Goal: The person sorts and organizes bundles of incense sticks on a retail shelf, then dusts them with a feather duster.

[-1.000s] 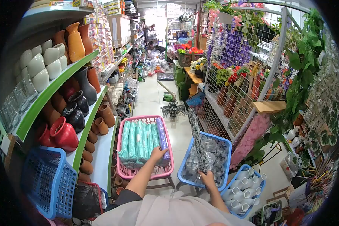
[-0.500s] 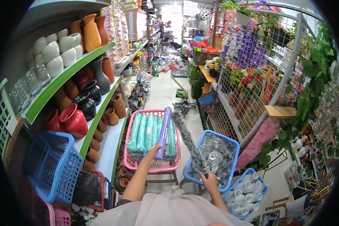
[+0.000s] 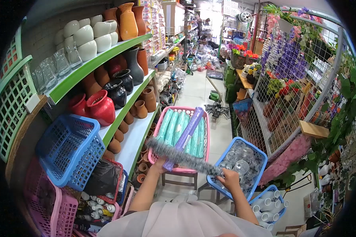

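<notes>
My left hand (image 3: 159,166) is wrapped round the lower end of a long purple plastic-wrapped roll (image 3: 191,128), which slants up over the pink basket (image 3: 158,128). In that basket lie several teal wrapped rolls (image 3: 171,127), side by side. My right hand (image 3: 230,180) is closed on the handle end of a grey fluffy duster (image 3: 174,153). The duster points left and crosses in front of the purple roll, its tip above my left hand. Behind my right hand is a blue basket (image 3: 262,173) of clear glassware (image 3: 240,164).
Pots and vases, including a red pot (image 3: 101,107), fill the shelves on the left. A stacked blue basket (image 3: 65,162) stands below them. White vases (image 3: 269,205) sit at lower right, beside a wire mesh rack (image 3: 283,114). A tiled aisle (image 3: 195,89) runs ahead.
The duster has swung left, from pointing away over the glassware basket to lying across the purple roll. The purple roll leans further right. The view has turned left.
</notes>
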The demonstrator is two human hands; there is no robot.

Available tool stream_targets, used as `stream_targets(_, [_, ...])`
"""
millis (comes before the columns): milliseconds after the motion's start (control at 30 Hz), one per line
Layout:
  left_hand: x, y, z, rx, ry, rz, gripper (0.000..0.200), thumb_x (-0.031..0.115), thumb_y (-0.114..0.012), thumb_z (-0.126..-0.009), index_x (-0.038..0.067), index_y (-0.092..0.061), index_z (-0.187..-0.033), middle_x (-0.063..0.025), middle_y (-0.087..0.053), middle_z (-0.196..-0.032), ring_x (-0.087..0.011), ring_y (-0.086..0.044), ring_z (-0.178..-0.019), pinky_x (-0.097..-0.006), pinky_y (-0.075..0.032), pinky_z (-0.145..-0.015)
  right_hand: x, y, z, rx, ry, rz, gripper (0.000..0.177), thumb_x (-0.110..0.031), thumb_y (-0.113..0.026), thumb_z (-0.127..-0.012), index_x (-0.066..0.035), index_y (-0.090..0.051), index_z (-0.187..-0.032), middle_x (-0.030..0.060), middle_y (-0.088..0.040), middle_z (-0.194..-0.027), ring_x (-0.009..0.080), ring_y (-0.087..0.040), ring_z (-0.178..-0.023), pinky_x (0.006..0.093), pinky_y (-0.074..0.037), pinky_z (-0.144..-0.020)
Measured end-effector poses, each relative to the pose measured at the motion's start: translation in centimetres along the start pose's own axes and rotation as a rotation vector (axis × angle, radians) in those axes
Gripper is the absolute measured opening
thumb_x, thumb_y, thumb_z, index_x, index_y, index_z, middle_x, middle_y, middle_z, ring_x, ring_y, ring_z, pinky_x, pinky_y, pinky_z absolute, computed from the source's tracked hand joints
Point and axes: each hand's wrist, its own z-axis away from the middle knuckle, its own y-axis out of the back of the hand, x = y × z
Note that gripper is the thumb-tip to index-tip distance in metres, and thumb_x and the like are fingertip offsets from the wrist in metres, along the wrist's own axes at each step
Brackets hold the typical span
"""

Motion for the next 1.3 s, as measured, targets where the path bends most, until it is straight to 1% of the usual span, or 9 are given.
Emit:
stream_targets(133, [-0.1, 0.5, 1.2, -0.107, -0.041, 0.032, 0.045, 0.043, -0.043, -0.096, 0.003, -0.048, -0.116, -0.0061, -0.05, -0.089, -0.0157, -0.051, -0.071, -0.0267, -0.044, -0.059, 0.3, -0.5, -0.5, 0.001, -0.408, -0.089, 0.034, -0.036, -0.069, -0.075, -0.005, -0.06, -0.086, 0.0162, -0.06, -0.068, 0.0358, -0.06, -0.064, 0.044, -0.046, -0.056])
stream_targets(267, [-0.4, 0.7, 0.7, -0.252, -0.021, 0.065, 0.043, 0.043, -0.044, -0.095, 0.002, -0.05, -0.107, -0.0049, -0.048, -0.082, -0.0136, -0.049, -0.069, -0.0253, -0.043, -0.058, 0.8, -0.9, 0.9, -0.056, 0.022, -0.068, 0.035, -0.038, -0.068, -0.077, -0.004, -0.06, -0.08, 0.0178, -0.061, -0.066, 0.0372, -0.06, -0.062, 0.0456, -0.046, -0.056])
stream_targets(333, [-0.8, 0.4, 0.2, 0.004, -0.087, -0.087, 0.04, 0.041, -0.045, -0.094, 0.001, -0.049, -0.1, -0.0043, -0.049, -0.077, -0.0119, -0.046, -0.065, -0.0226, -0.04, -0.054, 1.2, -0.8, 1.0, -0.036, -0.037, -0.049, 0.035, -0.038, -0.068, -0.077, -0.004, -0.061, -0.08, 0.0178, -0.061, -0.066, 0.037, -0.06, -0.062, 0.0455, -0.046, -0.056])
stream_targets(467, [-1.3, 2.4, -0.3, -0.403, 0.143, 0.205, 0.049, 0.046, -0.044, -0.094, -0.001, -0.051, -0.105, -0.0076, -0.05, -0.08, -0.0159, -0.046, -0.066, -0.026, -0.04, -0.056, 0.5, -1.2, 0.7, -0.001, -0.305, -0.043, 0.035, -0.039, -0.069, -0.076, -0.006, -0.061, -0.083, 0.0171, -0.062, -0.069, 0.0359, -0.061, -0.062, 0.0445, -0.047, -0.056])
stream_targets(833, [-2.5, 2.7, -0.2, 0.22, 0.022, -0.343, 0.056, 0.053, -0.043, -0.094, 0.003, -0.052, -0.118, -0.0086, -0.062, -0.088, -0.0178, -0.061, -0.071, -0.0304, -0.053, -0.061, 2.2, -0.1, 2.0, -0.07, -0.104, -0.044, 0.037, -0.04, -0.069, -0.076, -0.004, -0.06, -0.08, 0.0198, -0.06, -0.066, 0.0388, -0.06, -0.065, 0.0476, -0.046, -0.058])
stream_targets(900, [-2.7, 2.3, 0.4, 0.153, -0.197, -0.315, 0.052, 0.049, -0.047, -0.094, 0.005, -0.051, -0.12, -0.0101, -0.063, -0.094, -0.0196, -0.063, -0.078, -0.033, -0.054, -0.061, 3.0, -0.5, 2.2, -0.019, -0.033, -0.015, 0.036, -0.039, -0.069, -0.076, -0.004, -0.06, -0.079, 0.0203, -0.06, -0.066, 0.0394, -0.06, -0.065, 0.0475, -0.046, -0.058])
stream_targets(1067, [-2.0, 3.0, -0.2, -0.109, 0.024, 0.009, 0.051, 0.049, -0.046, -0.094, 0.004, -0.05, -0.118, -0.0108, -0.056, -0.098, -0.0177, -0.057, -0.078, -0.0307, -0.051, -0.063, 2.2, -1.3, 1.8, -0.059, -0.35, -0.069, 0.035, -0.038, -0.071, -0.072, -0.005, -0.063, -0.083, 0.0177, -0.063, -0.071, 0.0373, -0.061, -0.066, 0.0454, -0.048, -0.058])
stream_targets(1167, [-1.2, 1.5, 0.4, -0.271, 0.022, 0.035, 0.053, 0.051, -0.037, -0.096, 0.003, -0.051, -0.115, -0.0094, -0.052, -0.095, -0.017, -0.053, -0.073, -0.0294, -0.049, -0.065, 3.1, -0.7, 1.6, -0.107, 0.049, 0.039, 0.034, -0.033, -0.073, -0.072, -0.005, -0.065, -0.089, 0.0183, -0.062, -0.07, 0.0364, -0.062, -0.066, 0.0434, -0.048, -0.058])
stream_targets(1300, [-1.4, 2.7, 0.5, -0.349, 0.069, 0.132, 0.057, 0.049, -0.031, -0.098, -0.001, -0.05, -0.118, -0.0095, -0.056, -0.096, -0.0184, -0.056, -0.079, -0.0308, -0.05, -0.07, 0.7, -1.0, 0.2, -0.037, -0.472, -0.164, 0.035, -0.033, -0.073, -0.071, -0.004, -0.064, -0.088, 0.018, -0.063, -0.074, 0.0362, -0.062, -0.069, 0.0438, -0.048, -0.06])
